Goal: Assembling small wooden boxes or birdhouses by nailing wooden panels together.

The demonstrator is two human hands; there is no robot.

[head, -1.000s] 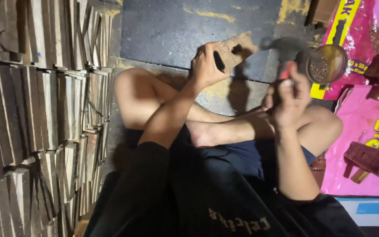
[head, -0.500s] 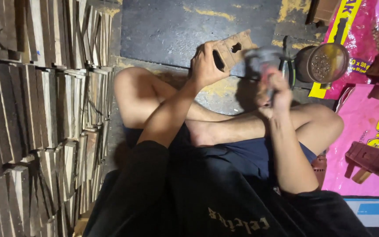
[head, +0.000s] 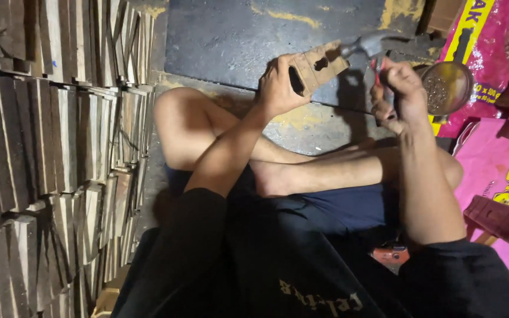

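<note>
Left hand (head: 278,88): fingers grasping one tan slotted wooden block (head: 318,63), held on edge over dark grey floor slab (head: 237,35). Right hand (head: 399,94): fingers clenched on one steel-headed hammer (head: 372,47), head touching block's far end. One round metal tin (head: 446,87) of small nails just beside right hand. Stacked wooden pieces (head: 48,147) on left, too many to count.

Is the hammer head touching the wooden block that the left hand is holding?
Touching. The head view shows the hammer head's tip meeting the top right corner of the wooden block, with no gap. The left hand grips the block; the right hand grips the hammer.
</note>
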